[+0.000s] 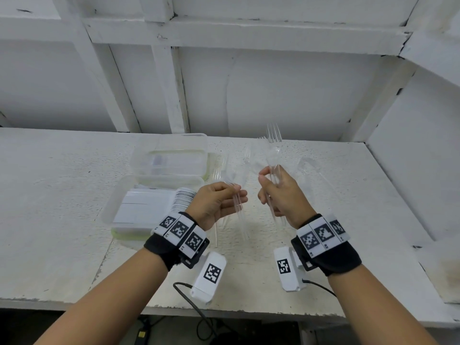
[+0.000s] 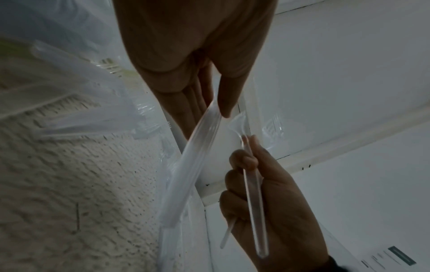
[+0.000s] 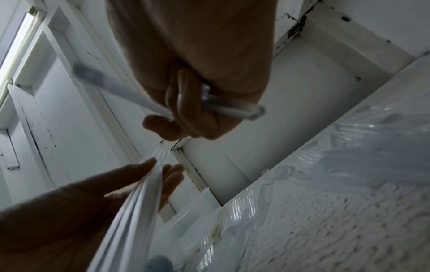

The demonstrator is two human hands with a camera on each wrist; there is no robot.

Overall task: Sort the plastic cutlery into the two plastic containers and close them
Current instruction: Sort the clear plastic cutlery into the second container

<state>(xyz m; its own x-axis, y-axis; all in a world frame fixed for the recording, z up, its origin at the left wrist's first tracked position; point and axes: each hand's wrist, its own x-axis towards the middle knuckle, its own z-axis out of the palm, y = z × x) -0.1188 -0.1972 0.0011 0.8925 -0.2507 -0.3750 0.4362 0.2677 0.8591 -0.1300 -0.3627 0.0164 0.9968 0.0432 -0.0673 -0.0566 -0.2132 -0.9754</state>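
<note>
1. Above the white table [image 1: 62, 185], both hands are raised side by side, each gripping clear plastic cutlery.
2. A small bundle of transparent handles [image 1: 237, 204] is held in the left hand [image 1: 217, 204], pinched between thumb and curled fingers; the eating ends are too clear against the table to be told apart.
3. A second bundle [image 1: 273, 155] is gripped by the right hand [image 1: 281, 195], fingers wrapped round the handles; fork tines and a spoon bowl are seen rising above the fist.
4. Seen from the left wrist view, the left hand's bundle [image 2: 197, 147] appears as glossy, colourless, stacked strips, while the right hand [image 2: 274, 202] is closed round thin see-through stems.
5. More loose clear cutlery [image 1: 308, 168] is spread on the table beyond and to the right of the hands.
6. Two clear plastic containers are set left of the hands: the near one [image 1: 117, 205], with a pale green rim, is filled with white items, and the far one [image 1: 171, 155] stands just behind it.
7. Whether lids are on cannot be told.
</note>
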